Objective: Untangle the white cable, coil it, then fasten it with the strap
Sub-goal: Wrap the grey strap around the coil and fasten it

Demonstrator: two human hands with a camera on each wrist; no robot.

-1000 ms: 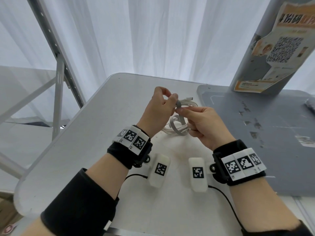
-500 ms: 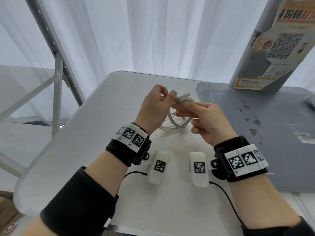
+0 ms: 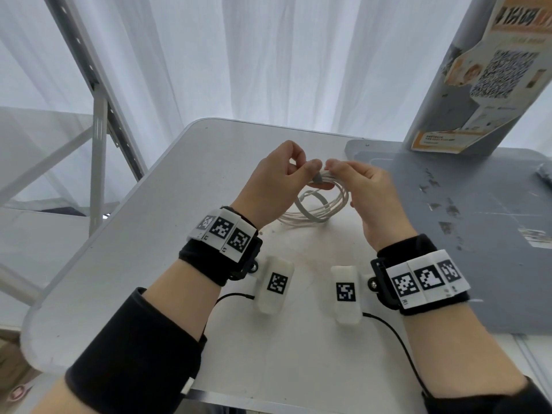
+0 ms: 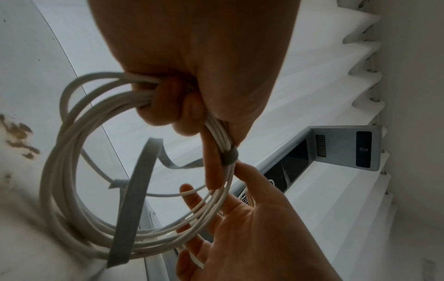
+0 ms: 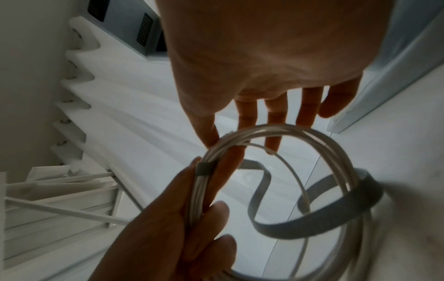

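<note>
White cable (image 3: pixel 321 206), coiled, hangs above the table (image 3: pixel 185 186); left hand (image 3: pixel 276 182) pinches its bundled top by the grey strap (image 4: pixel 228 156), right hand's (image 3: pixel 363 189) grip closed alongside. Light, springy loops; hold at the strap.

A white table (image 3: pixel 143 234) carries a grey mat (image 3: pixel 478 234).

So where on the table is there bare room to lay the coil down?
Bare white table lies left of the left hand, out to the rounded edge. The grey mat right of the right hand is also bare. It is crowded near the wrists, under the white cable.
</note>
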